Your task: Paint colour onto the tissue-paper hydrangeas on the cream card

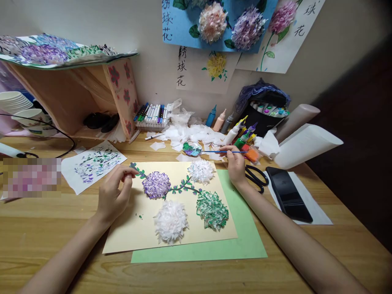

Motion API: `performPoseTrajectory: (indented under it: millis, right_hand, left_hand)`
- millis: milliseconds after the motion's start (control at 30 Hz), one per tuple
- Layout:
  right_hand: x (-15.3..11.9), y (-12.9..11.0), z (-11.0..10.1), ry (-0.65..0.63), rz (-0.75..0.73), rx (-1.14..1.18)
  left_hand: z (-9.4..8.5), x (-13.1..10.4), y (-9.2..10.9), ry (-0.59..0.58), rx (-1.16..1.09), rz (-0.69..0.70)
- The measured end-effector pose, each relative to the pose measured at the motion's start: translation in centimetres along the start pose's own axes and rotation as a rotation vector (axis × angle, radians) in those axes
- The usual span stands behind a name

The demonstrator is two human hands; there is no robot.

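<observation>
In my right hand [235, 165] is a thin blue paintbrush [214, 152], its tip over a small palette [192, 148] smeared with green, purple and white paint. My left hand [115, 190] rests at the left side of a cream paper [134, 232], fingers loosely bent, thumb apart, holding nothing visible. On that paper are a purple paper flower [156, 185], a white one [170, 221], a green-edged one [212, 210] and a pale bluish one [201, 171]. A painted dark branch with green leaves [180, 187] runs between them. A light green sheet [245, 228] lies underneath.
Torn white paper pieces [192, 134] and paint bottles [231, 132] lie behind the palette. Black scissors [256, 179] and a phone [288, 194] are at right, near a white paper roll [306, 147]. Left are a paint-spotted sheet [94, 165] and an open box [122, 98]; markers [154, 113] stand behind.
</observation>
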State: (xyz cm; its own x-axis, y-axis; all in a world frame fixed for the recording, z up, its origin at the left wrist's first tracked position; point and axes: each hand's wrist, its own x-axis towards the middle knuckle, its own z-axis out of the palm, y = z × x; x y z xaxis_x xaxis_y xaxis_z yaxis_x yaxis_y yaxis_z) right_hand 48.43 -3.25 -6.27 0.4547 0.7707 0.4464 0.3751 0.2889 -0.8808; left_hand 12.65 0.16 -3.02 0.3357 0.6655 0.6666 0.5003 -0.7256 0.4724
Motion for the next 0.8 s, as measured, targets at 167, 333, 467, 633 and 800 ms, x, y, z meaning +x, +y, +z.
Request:
performPoseTrajectory:
  millis: [167, 333, 467, 633, 800]
  right_hand:
    - [-1.5, -1.0, -1.4, 0.048, 0.091, 0.145]
    - [-3.9, -1.2, -2.9, 0.056, 0.292, 0.341]
    - [-4.3, -0.9, -3.0, 0.068, 0.288, 0.344]
    - [-4.1, -0.8, -3.0, 0.033, 0.270, 0.300]
    - [-4.1, -0.8, -3.1, 0.071, 0.264, 0.252]
  left_hand:
    - [0.1, -0.2, 0.4, -0.014, -0.037, 0.007]
    - [0.4, -0.4, 0.7, -0.071, -0.056, 0.033]
    - [0.5, -0.7, 0.6, -0.093, -0.069, 0.036]
    - [0.4, -0.9, 0.3, -0.102, -0.084, -0.017]
    - [0.6, -0.9, 0.1, -0.122, -0.103, -0.005]
